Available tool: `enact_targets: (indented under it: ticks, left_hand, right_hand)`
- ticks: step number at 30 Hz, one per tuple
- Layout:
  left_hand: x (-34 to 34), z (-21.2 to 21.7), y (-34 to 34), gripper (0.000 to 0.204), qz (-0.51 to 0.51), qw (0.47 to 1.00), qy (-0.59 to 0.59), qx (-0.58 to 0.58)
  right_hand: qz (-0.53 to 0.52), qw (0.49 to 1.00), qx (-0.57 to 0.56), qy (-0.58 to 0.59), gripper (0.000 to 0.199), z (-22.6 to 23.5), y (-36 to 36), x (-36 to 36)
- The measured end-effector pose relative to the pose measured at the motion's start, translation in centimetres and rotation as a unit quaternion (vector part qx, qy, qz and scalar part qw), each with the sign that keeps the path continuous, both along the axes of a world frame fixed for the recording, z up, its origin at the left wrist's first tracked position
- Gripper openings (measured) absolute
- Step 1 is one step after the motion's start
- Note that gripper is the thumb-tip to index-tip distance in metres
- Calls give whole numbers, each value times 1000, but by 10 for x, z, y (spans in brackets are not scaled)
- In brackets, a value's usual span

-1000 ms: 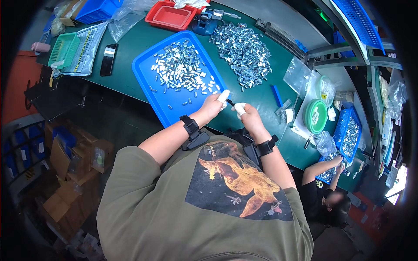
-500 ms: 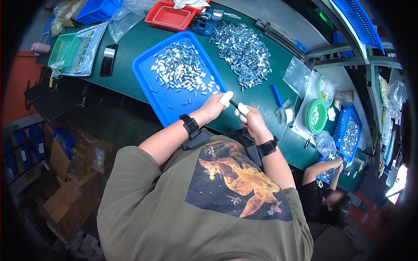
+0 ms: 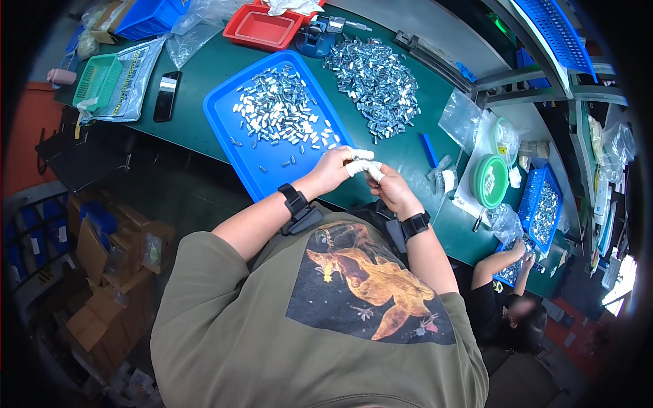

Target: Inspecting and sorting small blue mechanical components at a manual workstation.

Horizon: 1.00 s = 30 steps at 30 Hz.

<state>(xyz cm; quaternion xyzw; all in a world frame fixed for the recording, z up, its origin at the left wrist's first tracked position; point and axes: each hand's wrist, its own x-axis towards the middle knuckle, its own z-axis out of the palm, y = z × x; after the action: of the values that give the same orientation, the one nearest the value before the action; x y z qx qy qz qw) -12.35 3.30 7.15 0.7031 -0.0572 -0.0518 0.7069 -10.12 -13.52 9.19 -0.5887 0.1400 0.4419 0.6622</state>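
By the blue tray [image 3: 246,155], left hand [image 3: 332,170] touches right hand [image 3: 396,189] — fingers [image 3: 362,154] curled close, contents unclear.

My white-capped fingers [image 3: 364,166] hide what lies between them — I can't tell what. The top edge crops the blue bin [image 3: 151,17] and perforated blue tray [image 3: 554,34] — the lower, my shirt [image 3: 272,340].

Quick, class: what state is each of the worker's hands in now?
Left hand: curled closed; whether it holds anything cannot be told.
Right hand: curled closed, right by the left; anything held cannot be told.
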Motion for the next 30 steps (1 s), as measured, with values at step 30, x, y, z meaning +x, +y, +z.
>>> enact_targets:
  ticks: [30]
  left_hand:
    - [2, 30, 2, 21, -21, 987, -7, 156]
  right_hand:
    - [60, 996, 69, 23, 20, 2, -1, -6]
